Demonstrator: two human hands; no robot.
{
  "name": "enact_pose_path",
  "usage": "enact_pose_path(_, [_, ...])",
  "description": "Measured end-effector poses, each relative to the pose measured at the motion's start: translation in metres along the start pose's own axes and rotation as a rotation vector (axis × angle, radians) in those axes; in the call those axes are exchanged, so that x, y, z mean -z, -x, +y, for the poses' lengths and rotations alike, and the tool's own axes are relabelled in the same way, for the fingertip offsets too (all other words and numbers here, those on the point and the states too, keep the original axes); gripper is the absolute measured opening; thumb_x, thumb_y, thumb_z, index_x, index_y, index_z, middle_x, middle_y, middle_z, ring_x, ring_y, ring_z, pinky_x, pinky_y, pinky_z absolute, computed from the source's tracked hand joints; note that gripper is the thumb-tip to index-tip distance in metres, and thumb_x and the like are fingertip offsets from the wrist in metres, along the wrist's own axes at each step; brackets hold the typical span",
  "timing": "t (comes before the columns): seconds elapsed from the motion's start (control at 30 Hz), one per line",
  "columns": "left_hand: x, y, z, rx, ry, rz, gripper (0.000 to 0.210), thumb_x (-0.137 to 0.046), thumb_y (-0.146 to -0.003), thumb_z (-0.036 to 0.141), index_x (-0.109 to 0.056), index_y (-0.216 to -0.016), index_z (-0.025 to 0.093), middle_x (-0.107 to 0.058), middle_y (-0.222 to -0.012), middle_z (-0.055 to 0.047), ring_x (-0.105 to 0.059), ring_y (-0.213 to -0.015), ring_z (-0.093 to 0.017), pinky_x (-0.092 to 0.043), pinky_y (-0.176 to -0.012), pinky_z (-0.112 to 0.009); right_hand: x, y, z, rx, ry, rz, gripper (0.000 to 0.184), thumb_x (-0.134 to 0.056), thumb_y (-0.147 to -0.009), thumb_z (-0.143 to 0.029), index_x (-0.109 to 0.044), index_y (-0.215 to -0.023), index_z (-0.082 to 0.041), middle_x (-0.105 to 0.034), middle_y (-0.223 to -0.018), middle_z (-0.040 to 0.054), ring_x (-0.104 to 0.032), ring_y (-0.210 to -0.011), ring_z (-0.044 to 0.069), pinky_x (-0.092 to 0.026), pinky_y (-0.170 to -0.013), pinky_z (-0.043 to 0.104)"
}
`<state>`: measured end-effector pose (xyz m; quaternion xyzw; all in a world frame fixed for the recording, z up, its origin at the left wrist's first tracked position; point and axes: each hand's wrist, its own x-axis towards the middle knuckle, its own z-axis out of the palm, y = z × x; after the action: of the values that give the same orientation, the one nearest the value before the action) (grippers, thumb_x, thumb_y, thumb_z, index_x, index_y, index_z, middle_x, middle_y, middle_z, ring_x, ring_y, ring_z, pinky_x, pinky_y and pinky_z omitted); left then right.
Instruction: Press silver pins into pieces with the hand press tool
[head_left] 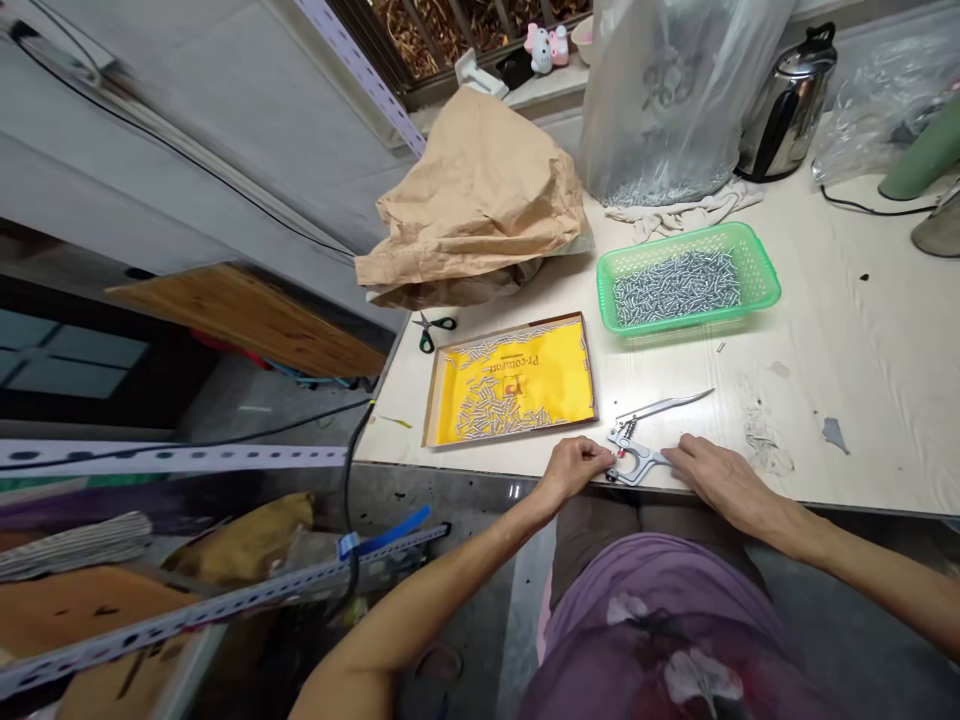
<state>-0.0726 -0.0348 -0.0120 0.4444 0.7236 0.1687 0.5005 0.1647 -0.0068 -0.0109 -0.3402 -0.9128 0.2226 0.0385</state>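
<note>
Snap pliers (634, 462) with silver handles, a spring and a small red part at the jaws lie at the table's front edge, their handles spread apart. My left hand (576, 466) is closed in a pinch right beside the jaws; whatever is between its fingertips is too small to make out. On the lower handle rests my right hand (716, 478), its fingers closed over the handle's end. The upper handle (675, 402) stands free of both hands. Just beyond my left hand, a shallow yellow-lined box (555, 365) holds many small metal pins.
A green plastic basket (765, 285) full of small metal pieces stands farther back. Behind the box are scissors (427, 330) and a crumpled brown paper bag (480, 190). A large plastic bag (660, 100) and a steel kettle (791, 100) are along the wall. One loose pin (721, 347) lies near the basket.
</note>
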Motion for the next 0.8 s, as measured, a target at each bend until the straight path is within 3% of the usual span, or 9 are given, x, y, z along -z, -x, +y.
enact_pose_path(0.23, [0.002, -0.003, 0.007, 0.077, -0.049, -0.147, 0.033, -0.063, -0.068, 0.043, -0.061, -0.058, 0.012, -0.041, -0.044, 0.007, -0.033, -0.044, -0.006, -0.021, -0.046, -0.021, 0.002, 0.002, -0.002, -0.043, -0.053, -0.068, 0.02, -0.037, -0.095, -0.016, -0.057, -0.101, -0.017, -0.056, -0.089, 0.006, -0.053, -0.074, 0.016, -0.036, -0.059, 0.026])
enact_pose_path(0.4, [0.002, -0.006, 0.012, 0.187, 0.019, -0.229, 0.032, -0.065, -0.065, 0.044, -0.061, -0.066, 0.013, -0.046, -0.045, 0.007, -0.037, -0.039, -0.006, -0.025, -0.041, -0.02, 0.001, 0.002, -0.002, -0.029, -0.067, -0.054, 0.02, -0.036, -0.094, -0.014, -0.056, -0.098, -0.018, -0.055, -0.087, 0.0051, -0.052, -0.074, 0.015, -0.035, -0.059, 0.026])
enact_pose_path(0.7, [0.004, -0.006, 0.023, 0.211, -0.092, -0.325, 0.021, -0.064, -0.071, 0.034, -0.06, -0.065, 0.014, -0.045, -0.039, 0.008, -0.043, -0.036, -0.007, -0.032, -0.039, -0.017, 0.0, 0.005, -0.006, -0.031, 0.002, -0.075, 0.03, -0.036, -0.084, -0.002, -0.055, -0.099, -0.019, -0.057, -0.09, 0.0057, -0.051, -0.072, 0.015, -0.035, -0.057, 0.027])
enact_pose_path(0.8, [0.003, -0.004, 0.027, 0.23, -0.101, -0.32, 0.019, -0.063, -0.073, 0.03, -0.058, -0.063, 0.014, -0.045, -0.039, 0.008, -0.042, -0.034, -0.006, -0.032, -0.039, -0.017, 0.0, 0.002, -0.001, -0.019, 0.038, -0.068, 0.02, -0.042, -0.089, -0.011, -0.057, -0.098, -0.019, -0.059, -0.096, 0.008, -0.054, -0.078, 0.017, -0.039, -0.062, 0.028])
